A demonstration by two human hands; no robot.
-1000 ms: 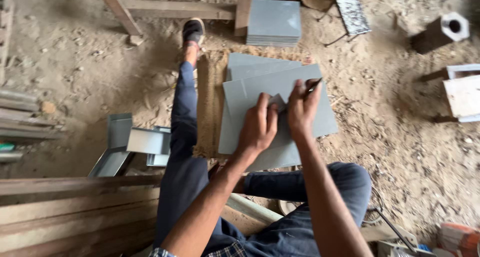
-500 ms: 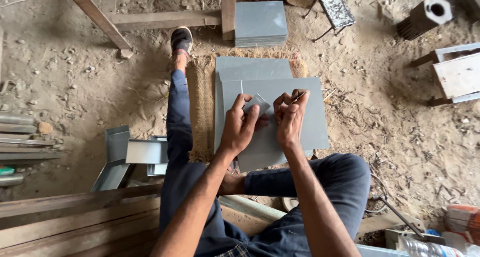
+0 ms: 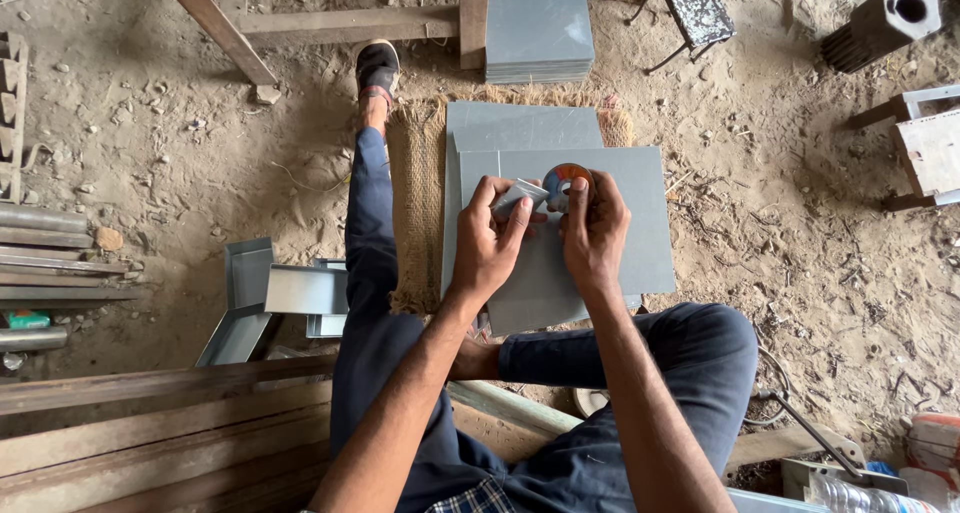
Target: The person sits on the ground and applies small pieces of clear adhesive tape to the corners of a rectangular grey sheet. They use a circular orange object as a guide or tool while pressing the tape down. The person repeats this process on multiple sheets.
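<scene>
I sit on the sandy ground with my left leg stretched out. My left hand holds a small grey folded piece by its edge. My right hand grips a small round orange and blue object right beside that piece. Both hands hover close together above a large grey sheet, which lies on top of other grey sheets on a burlap mat. My fingers hide much of the round object.
A stack of grey sheets lies beyond the mat, by a wooden frame. Bent grey metal channels lie at my left, wooden planks nearer. A dark hollow block and a white wooden piece are at the right.
My hands have lifted off the sheet and come together. The right hand held a dark pen a second ago and now grips the round object against the small grey piece.
</scene>
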